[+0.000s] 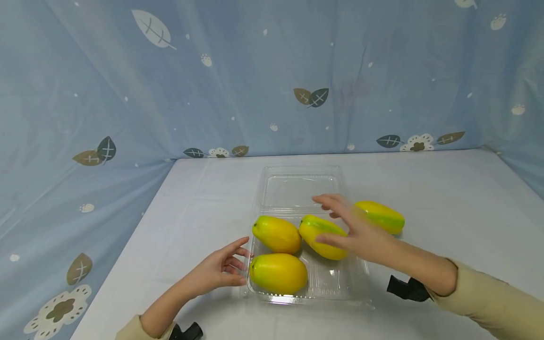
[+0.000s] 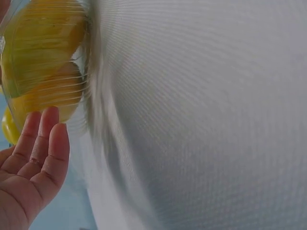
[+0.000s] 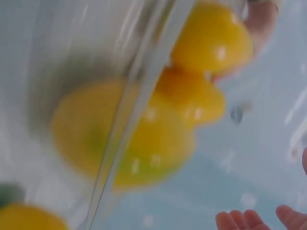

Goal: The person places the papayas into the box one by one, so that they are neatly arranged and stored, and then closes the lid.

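A clear plastic clamshell box (image 1: 329,281) lies with its lid (image 1: 301,191) folded back. Three yellow-green papayas are inside: one at front left (image 1: 278,274), one behind it (image 1: 276,233) and one to the right (image 1: 315,230). My left hand (image 1: 218,269) is at the box's left wall, fingers loosely spread; whether they touch it I cannot tell. In the left wrist view its fingers (image 2: 36,163) appear beside papayas seen through the plastic. Above the right-hand papaya hovers my right hand (image 1: 354,233), thumb and fingers apart, holding nothing. The right wrist view is blurred.
A fourth papaya (image 1: 384,216) lies on the white tablecloth (image 1: 459,208) right of the box, partly hidden by my right hand. Blue patterned cloth (image 1: 255,80) hangs behind the table and along its left side. Black straps (image 1: 408,289) show at both wrists.
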`<state>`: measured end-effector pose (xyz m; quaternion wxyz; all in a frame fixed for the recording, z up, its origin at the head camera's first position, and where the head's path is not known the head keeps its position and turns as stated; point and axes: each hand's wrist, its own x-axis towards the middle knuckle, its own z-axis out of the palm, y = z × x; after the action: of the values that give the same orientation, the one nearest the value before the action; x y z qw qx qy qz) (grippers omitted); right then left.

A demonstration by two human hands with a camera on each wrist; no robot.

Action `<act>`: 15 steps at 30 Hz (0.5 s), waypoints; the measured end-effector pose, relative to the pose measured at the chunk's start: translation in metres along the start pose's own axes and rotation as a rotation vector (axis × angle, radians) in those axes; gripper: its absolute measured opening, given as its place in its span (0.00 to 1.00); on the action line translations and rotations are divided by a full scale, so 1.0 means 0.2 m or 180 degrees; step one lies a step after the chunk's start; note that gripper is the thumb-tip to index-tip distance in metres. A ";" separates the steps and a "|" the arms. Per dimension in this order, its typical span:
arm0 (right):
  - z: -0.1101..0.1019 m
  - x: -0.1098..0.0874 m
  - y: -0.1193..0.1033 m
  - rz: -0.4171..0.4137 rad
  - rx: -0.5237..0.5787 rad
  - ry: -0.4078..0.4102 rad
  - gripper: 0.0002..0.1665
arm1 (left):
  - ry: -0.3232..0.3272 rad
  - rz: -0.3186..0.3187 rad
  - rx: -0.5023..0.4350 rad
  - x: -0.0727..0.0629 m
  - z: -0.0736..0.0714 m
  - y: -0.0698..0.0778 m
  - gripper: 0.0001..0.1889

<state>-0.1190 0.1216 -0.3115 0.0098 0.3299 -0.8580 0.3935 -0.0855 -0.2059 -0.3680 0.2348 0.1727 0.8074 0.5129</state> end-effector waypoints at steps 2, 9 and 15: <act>-0.06 -0.02 0.04 -0.0035 -0.0075 0.0265 0.38 | -0.0004 -0.0008 -0.0008 0.00 0.00 0.00 0.45; -0.23 -0.10 0.18 0.0136 -0.0423 0.0696 0.41 | -0.0036 -0.0005 -0.0066 0.00 0.00 0.00 0.44; -0.30 -0.19 0.29 0.0429 -0.0564 0.0725 0.40 | -0.0022 -0.0019 -0.0070 0.00 0.00 0.00 0.44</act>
<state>-0.1362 0.2114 -0.3193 0.1097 0.2225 -0.9029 0.3510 -0.0853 -0.2062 -0.3678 0.2411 0.1694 0.8015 0.5204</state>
